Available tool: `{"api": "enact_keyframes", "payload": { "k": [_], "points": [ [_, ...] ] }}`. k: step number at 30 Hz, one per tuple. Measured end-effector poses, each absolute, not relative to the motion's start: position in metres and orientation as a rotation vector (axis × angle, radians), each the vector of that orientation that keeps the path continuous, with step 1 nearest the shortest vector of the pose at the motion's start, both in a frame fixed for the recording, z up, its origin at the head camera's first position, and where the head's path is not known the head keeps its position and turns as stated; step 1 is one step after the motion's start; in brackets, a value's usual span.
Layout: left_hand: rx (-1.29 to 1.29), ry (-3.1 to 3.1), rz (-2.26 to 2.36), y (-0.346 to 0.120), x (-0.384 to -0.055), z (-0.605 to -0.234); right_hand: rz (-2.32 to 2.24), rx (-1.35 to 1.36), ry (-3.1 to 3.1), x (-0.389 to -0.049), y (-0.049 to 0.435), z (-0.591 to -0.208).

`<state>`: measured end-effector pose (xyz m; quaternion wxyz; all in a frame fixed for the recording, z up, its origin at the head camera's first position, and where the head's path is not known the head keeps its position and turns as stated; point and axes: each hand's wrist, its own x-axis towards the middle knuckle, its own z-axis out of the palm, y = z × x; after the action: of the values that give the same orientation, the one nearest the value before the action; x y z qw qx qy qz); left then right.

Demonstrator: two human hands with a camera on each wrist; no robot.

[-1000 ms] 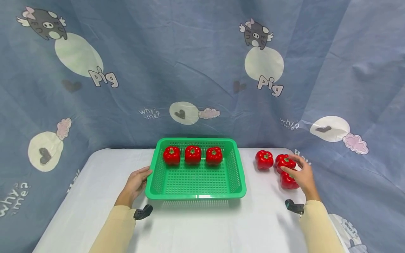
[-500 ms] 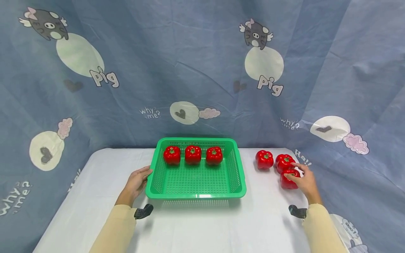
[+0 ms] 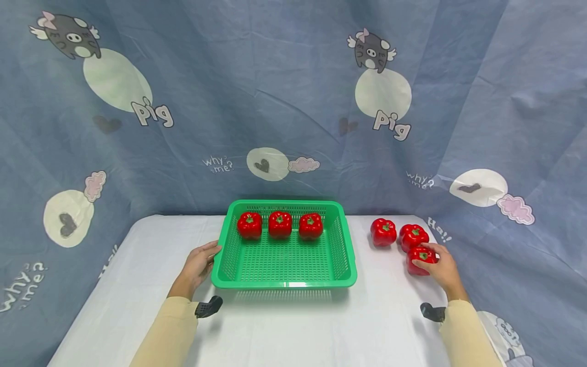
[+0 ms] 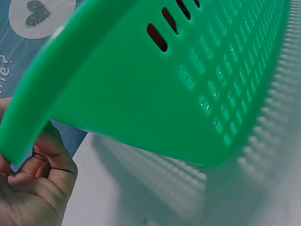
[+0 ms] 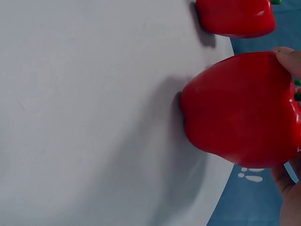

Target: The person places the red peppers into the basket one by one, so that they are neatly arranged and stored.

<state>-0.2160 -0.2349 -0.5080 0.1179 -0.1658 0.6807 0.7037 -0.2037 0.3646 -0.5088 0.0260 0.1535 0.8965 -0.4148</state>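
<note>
Head view: green basket (image 3: 293, 285) on a white tabletop (image 3: 293, 331); inside, three red peppers (image 3: 280, 225) in a row along the far wall. Left wrist view only: the basket's outer corner close up, with its slotted wall and the shadow beneath it; the peppers inside cannot be made out there. Right wrist view only: the lobed base and smooth flank of the gripped pepper (image 5: 240, 113), its shadow falling across the tabletop; the basket lies outside that view.

Gripped pepper: one, red, at the right edge of the tabletop, nearest the person of three outside the basket. Upright, green stem up; axis from base to stem vertical, height and width nearly alike. Just behind it, the middle pepper (image 3: 414, 237); farther left, the outer pepper (image 3: 383, 232).

Basket: upright, long axis running left to right.

Right hand (image 3: 442, 266): parted to the pepper's width, thumb on one flank, fingers on the opposite, holding it. Left hand (image 3: 198, 262): narrow, fingers bent around the basket's left rim.
</note>
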Motion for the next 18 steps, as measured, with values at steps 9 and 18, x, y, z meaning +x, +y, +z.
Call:
{"api": "enact_keyframes", "payload": {
  "k": [9, 18],
  "points": [
    [-0.492, 1.985, 2.053, -0.2354, -0.2163, -0.5073, -1.197, 0.37, 2.808, -0.1992, 0.3681, -0.5091],
    [-0.472, 2.002, 2.052, -0.2366, -0.216, -0.5089, -1.165, 0.257, 2.786, -0.1947, 0.3713, -0.5083]
  ]
}}
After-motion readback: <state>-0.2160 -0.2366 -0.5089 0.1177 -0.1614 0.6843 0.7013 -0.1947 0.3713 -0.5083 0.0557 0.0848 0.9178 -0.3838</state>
